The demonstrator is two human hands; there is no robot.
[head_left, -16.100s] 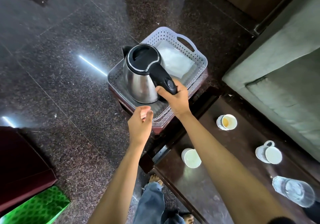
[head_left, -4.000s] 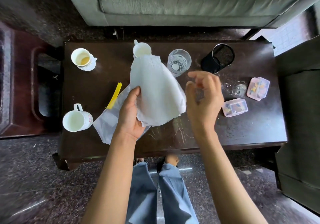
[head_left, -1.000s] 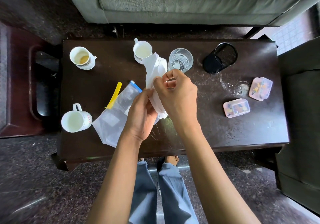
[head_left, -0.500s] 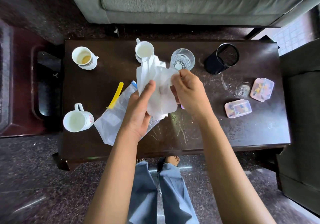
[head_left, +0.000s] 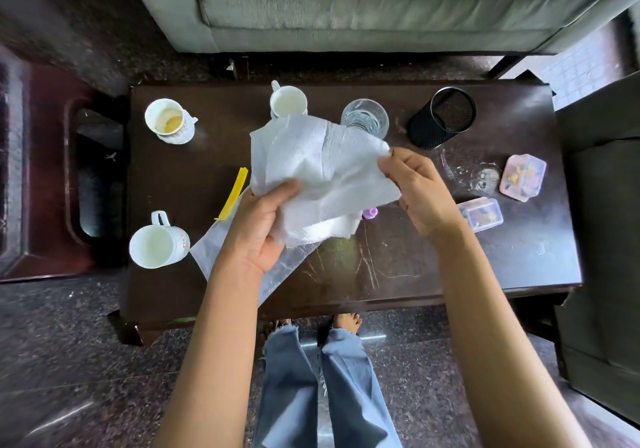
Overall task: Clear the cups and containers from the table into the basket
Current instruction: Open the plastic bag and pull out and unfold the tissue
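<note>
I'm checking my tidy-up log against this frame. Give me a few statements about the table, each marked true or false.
1. The left hand and right hand both hold the paper towel. True.
2. Only one white cup is on the table. False: three stand there, the stained cup, the far cup and the near cup.
3. The glass stands between the far cup and the black mesh holder. True.
4. The right hand holds the yellow strip. False: it lies on the table.

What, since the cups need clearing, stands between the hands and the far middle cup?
The paper towel, gripped by left hand and right hand, spreads just before the far middle cup, overlapping its near rim.
</note>
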